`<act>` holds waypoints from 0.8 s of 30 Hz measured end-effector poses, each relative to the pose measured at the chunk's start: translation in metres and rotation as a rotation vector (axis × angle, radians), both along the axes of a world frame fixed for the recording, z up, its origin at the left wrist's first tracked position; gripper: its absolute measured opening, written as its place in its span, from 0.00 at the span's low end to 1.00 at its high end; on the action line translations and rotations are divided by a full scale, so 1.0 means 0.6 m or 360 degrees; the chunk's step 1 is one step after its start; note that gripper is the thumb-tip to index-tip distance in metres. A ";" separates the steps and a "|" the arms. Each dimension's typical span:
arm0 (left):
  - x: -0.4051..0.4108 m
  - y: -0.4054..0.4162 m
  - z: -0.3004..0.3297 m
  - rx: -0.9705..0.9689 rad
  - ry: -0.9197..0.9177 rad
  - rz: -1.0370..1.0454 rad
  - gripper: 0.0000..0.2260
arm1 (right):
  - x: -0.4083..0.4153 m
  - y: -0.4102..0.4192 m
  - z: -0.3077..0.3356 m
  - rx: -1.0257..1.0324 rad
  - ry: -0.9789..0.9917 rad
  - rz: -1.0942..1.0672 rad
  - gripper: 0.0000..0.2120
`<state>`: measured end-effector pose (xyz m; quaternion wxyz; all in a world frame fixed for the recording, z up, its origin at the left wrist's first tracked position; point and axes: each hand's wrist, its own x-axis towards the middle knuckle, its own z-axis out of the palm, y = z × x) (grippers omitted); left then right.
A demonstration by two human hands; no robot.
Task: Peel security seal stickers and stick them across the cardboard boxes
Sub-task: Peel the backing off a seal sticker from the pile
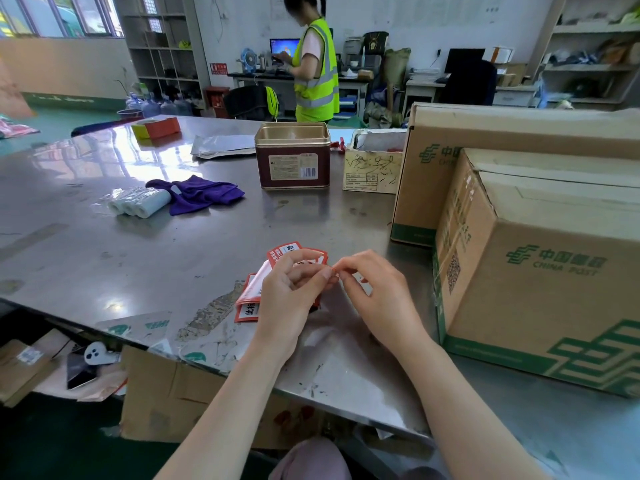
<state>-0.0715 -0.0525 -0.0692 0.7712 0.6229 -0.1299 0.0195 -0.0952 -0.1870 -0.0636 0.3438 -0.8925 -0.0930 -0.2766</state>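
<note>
My left hand (289,289) grips a small stack of red-and-white security seal stickers (254,292) just above the steel table (104,244). Its fingers curl over the top sheet. My right hand (375,289) meets the left at the stack's right edge, and its thumb and forefinger pinch a sticker corner there. Two cardboard China Post boxes stand to the right: a nearer one (540,289) with its top flaps closed, and a larger one (485,140) behind it. Most of the top sticker is hidden by my fingers.
On the table lie a gold-rimmed tin (293,157), a small worn carton (374,168), a purple cloth (201,194) and wrapped white rolls (138,202). A person in a yellow vest (315,64) stands at a desk beyond. Cardboard (166,393) leans below the table's edge.
</note>
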 end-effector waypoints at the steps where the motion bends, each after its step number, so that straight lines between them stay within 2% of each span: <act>1: 0.000 -0.001 0.000 0.0009 -0.0014 0.0008 0.09 | -0.001 0.000 0.001 -0.0002 -0.0007 0.0005 0.06; 7: 0.000 -0.002 -0.001 0.0139 -0.0088 0.0110 0.06 | -0.002 0.003 0.003 0.0026 0.0117 -0.0001 0.06; 14: -0.004 -0.002 0.003 0.0216 -0.0186 0.0049 0.07 | -0.008 0.003 0.021 0.0483 0.0263 0.0072 0.03; 21: -0.006 -0.004 0.004 0.0279 -0.0242 0.0052 0.08 | -0.008 0.001 0.023 0.0718 0.0321 0.0078 0.10; 24: -0.004 -0.005 0.000 0.0365 -0.0276 0.0093 0.06 | -0.005 -0.002 0.024 0.0853 0.0330 -0.0015 0.05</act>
